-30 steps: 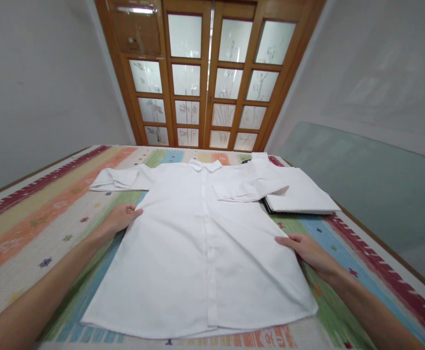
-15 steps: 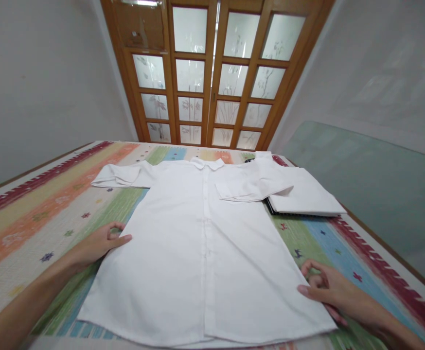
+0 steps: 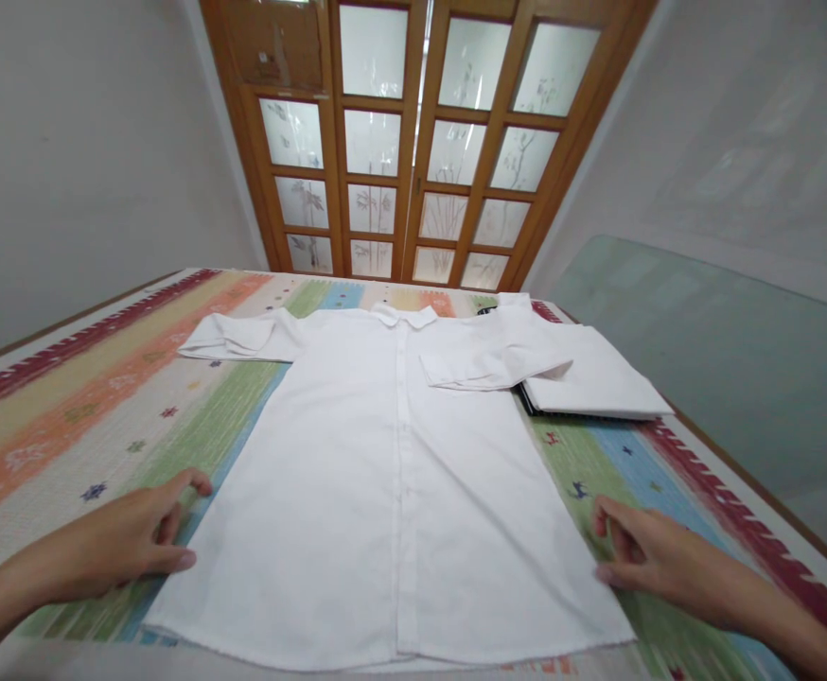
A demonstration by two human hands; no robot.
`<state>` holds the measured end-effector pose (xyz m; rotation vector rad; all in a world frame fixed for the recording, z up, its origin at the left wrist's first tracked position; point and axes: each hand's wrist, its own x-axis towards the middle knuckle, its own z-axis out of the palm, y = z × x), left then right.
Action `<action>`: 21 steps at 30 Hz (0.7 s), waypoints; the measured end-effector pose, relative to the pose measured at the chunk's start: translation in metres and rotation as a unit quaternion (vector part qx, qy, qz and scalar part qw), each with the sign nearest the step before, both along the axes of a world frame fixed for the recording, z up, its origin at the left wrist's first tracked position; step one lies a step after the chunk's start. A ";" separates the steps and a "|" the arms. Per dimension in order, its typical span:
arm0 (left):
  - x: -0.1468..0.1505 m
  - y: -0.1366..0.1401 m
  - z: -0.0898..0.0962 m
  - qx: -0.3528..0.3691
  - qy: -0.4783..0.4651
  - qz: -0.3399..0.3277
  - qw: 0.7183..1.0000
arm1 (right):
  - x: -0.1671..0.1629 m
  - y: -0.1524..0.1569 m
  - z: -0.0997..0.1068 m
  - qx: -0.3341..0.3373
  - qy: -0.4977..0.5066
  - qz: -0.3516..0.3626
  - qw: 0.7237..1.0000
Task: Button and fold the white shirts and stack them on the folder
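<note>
A white button-up shirt [image 3: 321, 463] lies flat, front up, its collar at the far end and its hem toward me. The sleeve on the left [image 3: 236, 336] reaches outward and is bent over itself. On the right, the other sleeve [image 3: 495, 364] is folded back across the chest. My left hand [image 3: 148, 539] is by the lower left edge, thumb and index finger apart, the thumb tip at the cloth. Beside the lower right edge is my right hand [image 3: 651, 563], fingers curled but apart from the thumb, whose tip meets the shirt's edge. Neither hand grips the cloth.
A striped, patterned cloth [image 3: 122, 407] covers the surface under the shirt. Folded white fabric [image 3: 598, 374] rests on something thin and black at the right. Behind stand wooden doors with glass panes [image 3: 403, 142]; a pale green panel [image 3: 726, 369] leans along the right wall.
My left hand has moved down along the shirt's left side toward the hem. My right hand has shifted slightly, and the lower right corner of the hem has drawn inward a little.
</note>
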<state>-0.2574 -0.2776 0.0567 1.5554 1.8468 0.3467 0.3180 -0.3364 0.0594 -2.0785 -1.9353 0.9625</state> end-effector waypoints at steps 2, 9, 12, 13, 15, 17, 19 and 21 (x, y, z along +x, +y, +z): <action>0.008 0.010 0.007 0.053 0.068 -0.039 0.996 | -0.018 0.017 0.012 0.043 0.007 0.022 0.999; 0.093 0.053 0.010 0.203 0.063 -0.223 0.951 | -0.130 0.086 0.016 0.131 0.077 0.162 0.975; 0.128 0.075 -0.009 0.225 0.074 -0.325 0.916 | -0.171 0.115 0.006 0.156 0.058 0.171 0.971; 0.137 0.082 -0.017 0.224 0.085 -0.346 0.907 | -0.181 0.124 0.002 0.168 0.033 0.167 0.971; 0.150 0.093 -0.032 0.218 0.113 -0.374 0.894 | -0.196 0.138 -0.005 0.178 -0.026 0.157 0.971; 0.158 0.098 -0.045 0.223 0.137 -0.391 0.882 | -0.203 0.146 -0.011 0.169 -0.072 0.156 0.970; 0.163 0.095 -0.053 0.250 0.149 -0.395 0.871 | -0.206 0.151 -0.016 0.158 -0.095 0.159 0.970; 0.165 0.089 -0.056 0.281 0.148 -0.401 0.860 | -0.207 0.152 -0.018 0.152 -0.099 0.158 0.971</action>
